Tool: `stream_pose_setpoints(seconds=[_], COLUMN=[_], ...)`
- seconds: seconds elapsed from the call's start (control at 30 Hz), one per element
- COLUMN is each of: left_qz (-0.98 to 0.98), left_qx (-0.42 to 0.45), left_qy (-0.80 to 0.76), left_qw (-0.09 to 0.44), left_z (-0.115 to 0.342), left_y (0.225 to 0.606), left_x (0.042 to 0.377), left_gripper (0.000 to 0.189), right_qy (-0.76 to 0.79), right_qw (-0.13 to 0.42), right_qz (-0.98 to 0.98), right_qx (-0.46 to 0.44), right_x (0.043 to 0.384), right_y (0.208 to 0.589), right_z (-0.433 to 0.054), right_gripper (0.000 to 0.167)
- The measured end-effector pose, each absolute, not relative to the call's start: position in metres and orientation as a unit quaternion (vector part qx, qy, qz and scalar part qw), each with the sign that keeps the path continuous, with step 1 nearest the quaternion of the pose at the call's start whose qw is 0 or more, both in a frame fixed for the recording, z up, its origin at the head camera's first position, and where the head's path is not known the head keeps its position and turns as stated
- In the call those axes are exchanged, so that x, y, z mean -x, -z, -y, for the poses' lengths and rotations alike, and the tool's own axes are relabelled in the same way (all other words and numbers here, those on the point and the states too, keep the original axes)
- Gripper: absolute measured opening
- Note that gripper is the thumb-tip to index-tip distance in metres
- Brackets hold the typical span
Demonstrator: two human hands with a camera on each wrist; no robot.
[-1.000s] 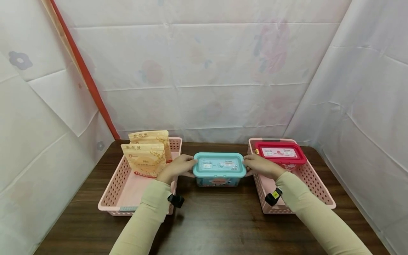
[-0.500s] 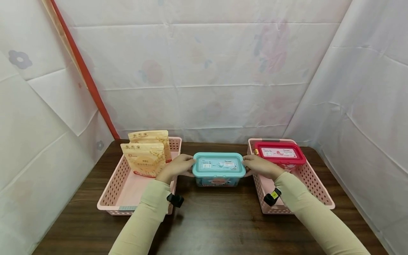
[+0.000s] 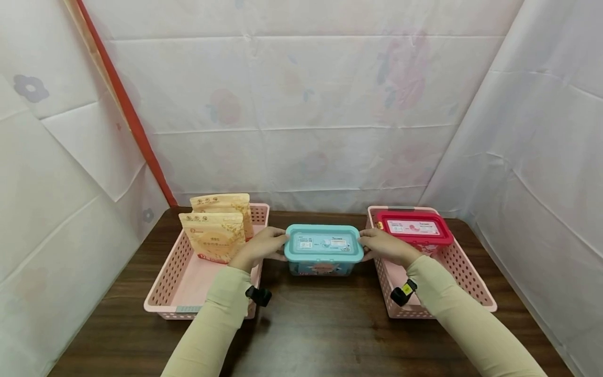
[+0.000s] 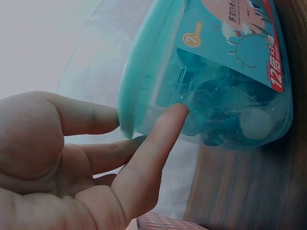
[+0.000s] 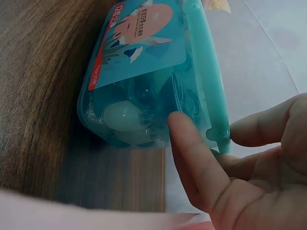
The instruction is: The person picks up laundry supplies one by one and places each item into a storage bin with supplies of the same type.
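Note:
A teal lidded plastic box (image 3: 324,251) stands upright on the table between two pink baskets. Through its clear side, blue and white pods (image 4: 220,112) show in the left wrist view. My left hand (image 3: 265,246) holds the lid's left end, the thumb against the rim and fingers below it. At the opposite end my right hand (image 3: 383,245) grips the rim in the same way, thumb on the edge and fingers under it. In the right wrist view, one fingertip (image 5: 180,124) lies by the box's end wall. The far side of the box is hidden.
Two upright yellow pouches (image 3: 214,235) stand in the left pink basket (image 3: 162,285). A red lidded box (image 3: 414,228) sits at the back of the right pink basket (image 3: 464,267). Dark wooden table (image 3: 320,335) lies in front; a pale patterned sheet (image 3: 301,104) hangs behind.

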State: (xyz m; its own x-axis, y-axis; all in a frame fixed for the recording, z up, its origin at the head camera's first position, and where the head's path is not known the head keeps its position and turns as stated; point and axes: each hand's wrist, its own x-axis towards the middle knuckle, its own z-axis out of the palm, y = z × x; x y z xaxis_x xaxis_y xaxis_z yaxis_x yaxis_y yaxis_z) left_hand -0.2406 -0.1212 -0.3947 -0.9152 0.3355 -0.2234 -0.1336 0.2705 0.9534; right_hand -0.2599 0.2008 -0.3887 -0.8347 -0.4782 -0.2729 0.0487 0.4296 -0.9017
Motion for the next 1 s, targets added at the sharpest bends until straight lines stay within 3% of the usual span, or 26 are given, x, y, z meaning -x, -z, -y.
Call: stream_pose_setpoints(seconds=[0.67,1.0], left_qz=[-0.740,-0.732], left_qx=[-0.065,-0.071], left_qy=[-0.646,-0.663], left_qw=[0.175,0.141], left_z=[0.131,0.131], left_y=[0.375,0.368], left_x=[0.232,0.225], left_gripper=[0.050,0.053], right_qy=[0.583,0.621], right_qw=[0.251,0.247], right_qz=[-0.757,-0.731], right_qx=[0.153,0.141], right_x=[0.252,0.243], right_y=[0.370,0.363], right_z=[-0.213,-0.219], right_gripper=[0.050,0.061])
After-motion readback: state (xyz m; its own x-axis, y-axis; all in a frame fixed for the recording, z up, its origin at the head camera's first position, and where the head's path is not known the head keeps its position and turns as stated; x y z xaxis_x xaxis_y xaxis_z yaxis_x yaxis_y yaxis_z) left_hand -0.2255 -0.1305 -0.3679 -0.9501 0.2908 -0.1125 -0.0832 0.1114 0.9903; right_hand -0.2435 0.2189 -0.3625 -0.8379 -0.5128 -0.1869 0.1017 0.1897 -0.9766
